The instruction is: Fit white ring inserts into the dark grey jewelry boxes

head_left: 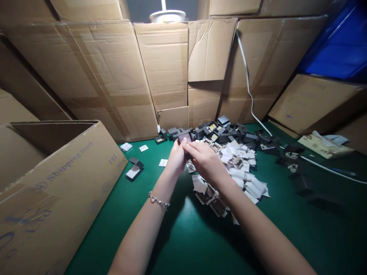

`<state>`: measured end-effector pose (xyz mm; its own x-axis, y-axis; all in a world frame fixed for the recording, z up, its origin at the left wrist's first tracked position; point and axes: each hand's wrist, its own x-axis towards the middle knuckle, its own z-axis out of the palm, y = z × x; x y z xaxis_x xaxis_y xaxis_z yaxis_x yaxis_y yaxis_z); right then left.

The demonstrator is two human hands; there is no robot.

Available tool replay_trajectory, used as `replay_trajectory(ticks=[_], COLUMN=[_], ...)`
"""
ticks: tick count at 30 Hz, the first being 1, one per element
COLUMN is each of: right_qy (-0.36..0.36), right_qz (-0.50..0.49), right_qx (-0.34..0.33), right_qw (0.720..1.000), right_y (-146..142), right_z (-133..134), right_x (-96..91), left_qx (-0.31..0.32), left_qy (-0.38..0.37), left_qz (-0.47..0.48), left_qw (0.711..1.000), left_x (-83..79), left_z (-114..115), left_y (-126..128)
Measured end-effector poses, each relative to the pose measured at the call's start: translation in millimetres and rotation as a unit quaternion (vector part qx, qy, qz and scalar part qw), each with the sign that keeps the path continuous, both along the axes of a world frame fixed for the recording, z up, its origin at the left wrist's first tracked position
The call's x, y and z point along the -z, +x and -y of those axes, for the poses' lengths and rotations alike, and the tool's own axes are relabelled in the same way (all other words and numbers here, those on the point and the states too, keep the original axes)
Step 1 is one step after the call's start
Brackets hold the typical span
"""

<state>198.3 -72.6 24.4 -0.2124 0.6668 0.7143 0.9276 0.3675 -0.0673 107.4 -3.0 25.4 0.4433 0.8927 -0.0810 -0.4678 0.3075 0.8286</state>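
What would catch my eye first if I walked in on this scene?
A heap of dark boxes and white paper slips spreads across the green tabletop, backed by a cardboard wall. In front, the left hand, wearing a chain bracelet, and the right hand meet on a small box.

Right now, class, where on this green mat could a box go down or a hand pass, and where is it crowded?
Bare mat lies between the cardboard carton and left forearm, between the forearms, and right of the right forearm. The centre is crowded: dark boxes and white papers heap beyond the left hand and right hand.
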Motion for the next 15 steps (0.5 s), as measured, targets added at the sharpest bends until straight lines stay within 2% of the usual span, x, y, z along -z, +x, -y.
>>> replay_trajectory(ticks=[8,15], right_qy=[0.008,-0.056], right_qz=[-0.033,-0.026], right_qx=[-0.019,-0.016], right_qw=[0.999,0.998], right_y=[4,10], right_z=[-8,-3], right_x=[14.9,8.3], left_qx=[0.042,0.055], left_qy=[0.005,-0.003], left_qz=[-0.025,-0.045], left_qw=[0.999,0.997], left_x=[-6.6,-2.6], left_z=[-5,-4], left_y=[-11,-9])
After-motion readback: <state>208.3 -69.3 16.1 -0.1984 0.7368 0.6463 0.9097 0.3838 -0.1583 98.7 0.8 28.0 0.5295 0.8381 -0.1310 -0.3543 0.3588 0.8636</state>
